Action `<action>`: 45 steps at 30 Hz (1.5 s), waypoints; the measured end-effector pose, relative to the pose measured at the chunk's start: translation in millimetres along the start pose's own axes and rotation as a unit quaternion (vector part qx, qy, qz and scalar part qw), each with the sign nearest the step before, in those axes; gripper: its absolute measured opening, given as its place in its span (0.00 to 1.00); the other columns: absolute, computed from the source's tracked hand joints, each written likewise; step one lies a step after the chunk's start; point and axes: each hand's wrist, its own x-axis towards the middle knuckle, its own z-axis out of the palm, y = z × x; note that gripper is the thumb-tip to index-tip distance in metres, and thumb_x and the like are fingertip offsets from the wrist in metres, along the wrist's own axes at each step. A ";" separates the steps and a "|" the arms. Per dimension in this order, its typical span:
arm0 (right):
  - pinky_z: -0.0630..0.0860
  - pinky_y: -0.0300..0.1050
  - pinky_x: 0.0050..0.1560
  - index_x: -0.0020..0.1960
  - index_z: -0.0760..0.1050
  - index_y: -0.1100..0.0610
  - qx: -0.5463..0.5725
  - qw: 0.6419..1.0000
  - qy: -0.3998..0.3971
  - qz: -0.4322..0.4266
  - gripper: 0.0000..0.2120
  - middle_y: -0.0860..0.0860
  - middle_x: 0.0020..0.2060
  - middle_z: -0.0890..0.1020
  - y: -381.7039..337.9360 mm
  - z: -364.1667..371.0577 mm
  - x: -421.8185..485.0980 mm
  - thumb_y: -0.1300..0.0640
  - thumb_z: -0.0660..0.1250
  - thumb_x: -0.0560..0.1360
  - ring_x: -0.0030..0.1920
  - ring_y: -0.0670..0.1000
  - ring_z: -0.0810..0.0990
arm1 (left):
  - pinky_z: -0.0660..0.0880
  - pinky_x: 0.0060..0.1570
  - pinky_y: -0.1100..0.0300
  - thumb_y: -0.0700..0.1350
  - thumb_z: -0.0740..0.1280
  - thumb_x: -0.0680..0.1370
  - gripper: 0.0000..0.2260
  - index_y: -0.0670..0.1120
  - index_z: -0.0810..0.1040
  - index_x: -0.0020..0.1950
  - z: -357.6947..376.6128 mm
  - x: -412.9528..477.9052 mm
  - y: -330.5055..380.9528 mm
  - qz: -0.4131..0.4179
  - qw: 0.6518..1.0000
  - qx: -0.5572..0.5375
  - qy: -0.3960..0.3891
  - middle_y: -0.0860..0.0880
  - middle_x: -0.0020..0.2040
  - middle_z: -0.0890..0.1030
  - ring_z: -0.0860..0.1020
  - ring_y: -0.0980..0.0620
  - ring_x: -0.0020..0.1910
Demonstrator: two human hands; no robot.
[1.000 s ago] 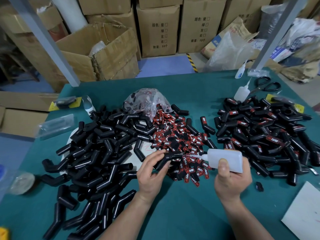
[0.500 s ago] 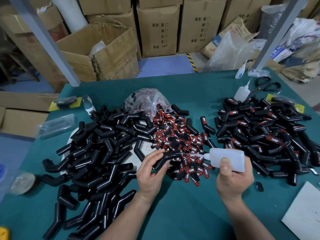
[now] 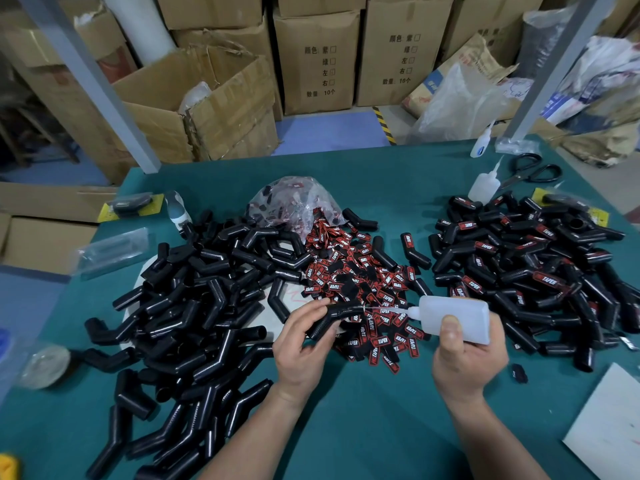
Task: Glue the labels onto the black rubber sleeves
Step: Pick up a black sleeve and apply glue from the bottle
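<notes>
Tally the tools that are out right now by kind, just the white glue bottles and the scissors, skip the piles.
Scissors: 1
White glue bottles: 3 (held bottle in the right hand, standing bottle near the scissors, far bottle at the table edge)
Total: 4

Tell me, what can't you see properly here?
All in the head view:
- Glue: the bottle tip is at the sleeve that the left hand holds. It is too small to tell if glue is coming out.
- Yellow thing: cut off by the bottom-left corner.
- White sheet: cut off by the right edge.
- Bag: crinkly plastic blurs what's inside.
- Round thing, far left: blurry.
</notes>
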 end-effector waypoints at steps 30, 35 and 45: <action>0.72 0.26 0.41 0.44 0.72 0.48 -0.014 0.999 0.000 -0.036 0.03 0.31 0.42 0.80 4.4 -2.3 0.8 0.55 0.65 0.73 0.40 0.33 0.78 | 0.78 0.63 0.57 0.42 0.75 0.79 0.13 0.41 0.81 0.61 -0.2 0.2 -2.2 -0.009 1.000 -0.006 0.010 0.51 0.62 0.83 0.84 0.48 0.59; 0.72 0.27 0.40 0.51 0.78 0.38 -0.015 0.999 0.000 -0.037 0.12 0.31 0.41 0.81 1.9 -0.7 1.7 0.54 0.66 0.72 0.40 0.33 0.78 | 0.78 0.63 0.57 0.42 0.75 0.79 0.13 0.41 0.81 0.61 0.3 0.7 -1.2 -0.012 1.000 -0.005 0.009 0.51 0.62 0.83 0.83 0.48 0.59; 0.72 0.27 0.39 0.48 0.75 0.53 -0.005 1.000 -0.002 -0.025 0.05 0.32 0.42 0.81 5.1 -2.0 -0.9 0.54 0.66 0.73 0.40 0.33 0.78 | 0.77 0.64 0.58 0.43 0.75 0.79 0.13 0.41 0.81 0.61 0.4 0.7 -0.5 -0.019 1.000 -0.002 0.003 0.48 0.60 0.83 0.83 0.49 0.59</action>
